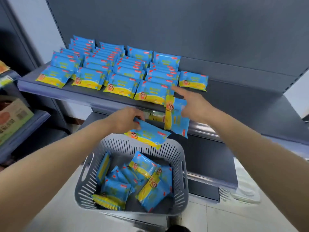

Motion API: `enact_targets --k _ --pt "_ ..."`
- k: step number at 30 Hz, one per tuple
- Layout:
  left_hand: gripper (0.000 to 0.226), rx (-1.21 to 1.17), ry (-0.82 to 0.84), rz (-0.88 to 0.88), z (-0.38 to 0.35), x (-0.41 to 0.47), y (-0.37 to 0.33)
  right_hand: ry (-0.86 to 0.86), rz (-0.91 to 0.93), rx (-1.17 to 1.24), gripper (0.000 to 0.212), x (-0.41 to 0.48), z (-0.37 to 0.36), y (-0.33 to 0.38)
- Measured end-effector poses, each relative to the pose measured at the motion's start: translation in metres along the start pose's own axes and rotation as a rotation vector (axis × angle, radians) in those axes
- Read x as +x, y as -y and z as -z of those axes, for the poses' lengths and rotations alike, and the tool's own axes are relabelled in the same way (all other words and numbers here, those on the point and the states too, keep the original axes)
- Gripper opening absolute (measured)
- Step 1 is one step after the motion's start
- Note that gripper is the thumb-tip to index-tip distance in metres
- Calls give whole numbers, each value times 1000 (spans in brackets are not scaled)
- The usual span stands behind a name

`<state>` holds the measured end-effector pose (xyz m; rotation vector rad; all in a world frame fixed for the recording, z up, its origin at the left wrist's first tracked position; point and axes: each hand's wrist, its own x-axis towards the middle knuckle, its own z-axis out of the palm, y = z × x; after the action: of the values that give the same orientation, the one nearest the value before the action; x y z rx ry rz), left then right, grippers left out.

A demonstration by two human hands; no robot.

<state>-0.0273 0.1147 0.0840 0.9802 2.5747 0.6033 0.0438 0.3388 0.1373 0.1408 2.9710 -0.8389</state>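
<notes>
Two blue-and-yellow packets are in hand in front of a dark shelf (pixel 234 92). At the far left a cardboard box (pixel 14 117) sits on a lower side shelf. On the dark shelf, stocked packets (pixel 117 71) lie in four overlapping rows running from the back panel to the front edge, each front packet showing a cartoon face on its yellow band. Below the front edge, the left hand (pixel 126 120) curls its fingers over the left end of the flat packet (pixel 150 135) and grips it there. This packet lies roughly level, face up, above the far rim of the grey slotted basket (pixel 117 144). The basket stands on the pale floor (pixel 55 206) between the two forearms and holds a loose heap of packets (pixel 143 166) of the same kind, some flat, some on edge. Just right of the flat packet, the right hand (pixel 192 107) holds the upright packet (pixel 177 117), which hangs on end with its yellow band to the left, in front of the shelf's edge strip. Thumb and lower fingers pinch it, while the index finger stretches straight toward the right corner of the fourth row's front packet; whether the tip touches it cannot be told. Further right, a single packet (pixel 193 80) lies alone on the shelf, just beside the fourth row.
</notes>
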Motion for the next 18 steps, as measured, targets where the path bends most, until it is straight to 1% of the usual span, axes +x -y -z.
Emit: enact_targets --k 1,2,4,5,7,9,11,12,14,16,18 --pt "14 -23 -21 -20 7 3 -9 -65 -34 -11 73 4 14 -2" --pt "13 -51 -40 -44 14 8 -19 -125 -74 -61 62 10 29 -5" --pt "13 -119 -75 -78 24 20 -38 -205 -114 -178 27 21 57 -15" --pt "14 -151 -98 -84 28 27 -48 -234 -116 -204 14 27 69 -23" --pt "16 -195 -145 -102 33 42 -65 -239 -111 -162 13 42 88 -39" --pt "17 -218 -167 -116 35 59 -82 -187 -69 -122 11 59 101 -57" --pt "18 -223 -193 -118 36 77 -95 -89 -33 -191 9 77 108 -73" --pt "19 -230 -209 -114 36 87 -101 -41 -24 -251 3 87 111 -80" --pt "20 -247 -225 -91 33 106 -108 36 -7 -315 15 108 115 -94" --pt "18 -264 -220 -62 28 123 -113 76 18 -314 15 128 117 -106" --pt "17 -283 -210 -29 24 139 -114 112 14 -320 31 146 116 -112"
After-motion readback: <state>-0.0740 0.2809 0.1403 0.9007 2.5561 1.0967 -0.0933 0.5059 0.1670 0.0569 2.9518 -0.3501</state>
